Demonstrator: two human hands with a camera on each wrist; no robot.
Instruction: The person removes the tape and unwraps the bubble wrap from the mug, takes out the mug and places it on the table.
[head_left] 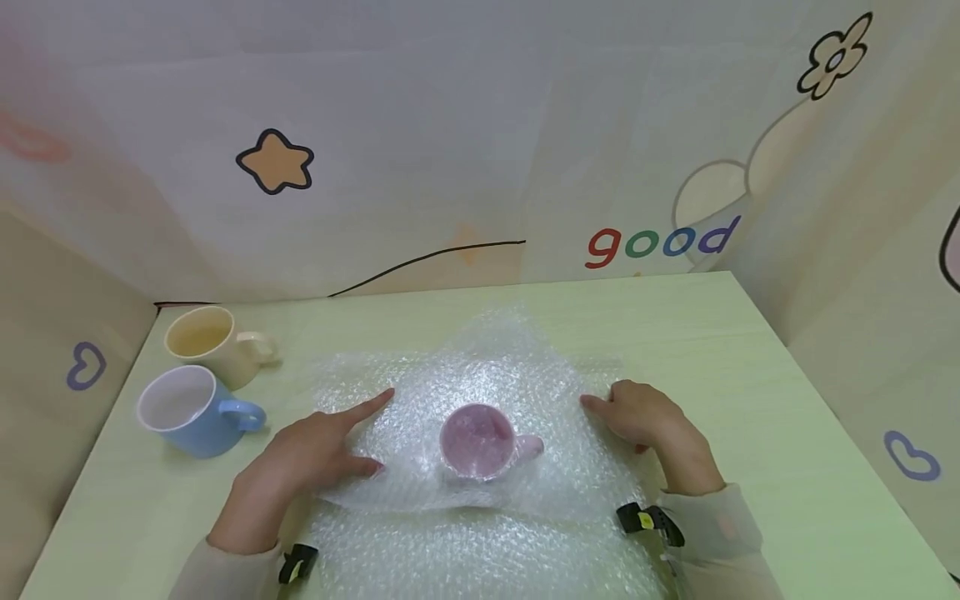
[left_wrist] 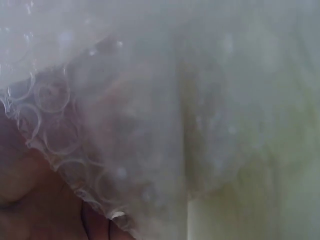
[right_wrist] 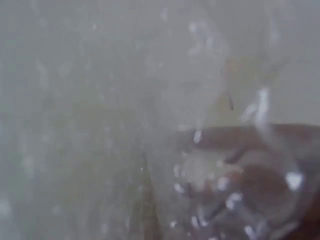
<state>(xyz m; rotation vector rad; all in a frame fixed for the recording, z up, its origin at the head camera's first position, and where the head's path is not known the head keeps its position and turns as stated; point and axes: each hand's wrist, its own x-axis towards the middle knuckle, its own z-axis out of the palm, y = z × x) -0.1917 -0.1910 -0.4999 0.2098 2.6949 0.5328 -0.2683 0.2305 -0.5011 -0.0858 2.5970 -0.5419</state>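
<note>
A pink mug (head_left: 477,442) stands in the middle of a sheet of bubble wrap (head_left: 480,346), its handle to the right. A folded layer of the wrap lies hazily over the mug, with its edge running across in front. My left hand (head_left: 315,450) rests on the wrap to the left of the mug, index finger straight and thumb spread apart. At the right side my right hand (head_left: 648,417) touches the wrap, index finger pointing toward the mug and other fingers partly hidden. Bubble wrap (left_wrist: 55,110) covers part of the left fingers in the left wrist view; the right wrist view is mostly blurred wrap (right_wrist: 90,125).
A yellow mug (head_left: 225,354) and a blue mug (head_left: 198,425) stand close together at the table's left, handles to the right. The pale green table (head_left: 787,467) meets a printed curtain (head_left: 420,125) at the back and sides.
</note>
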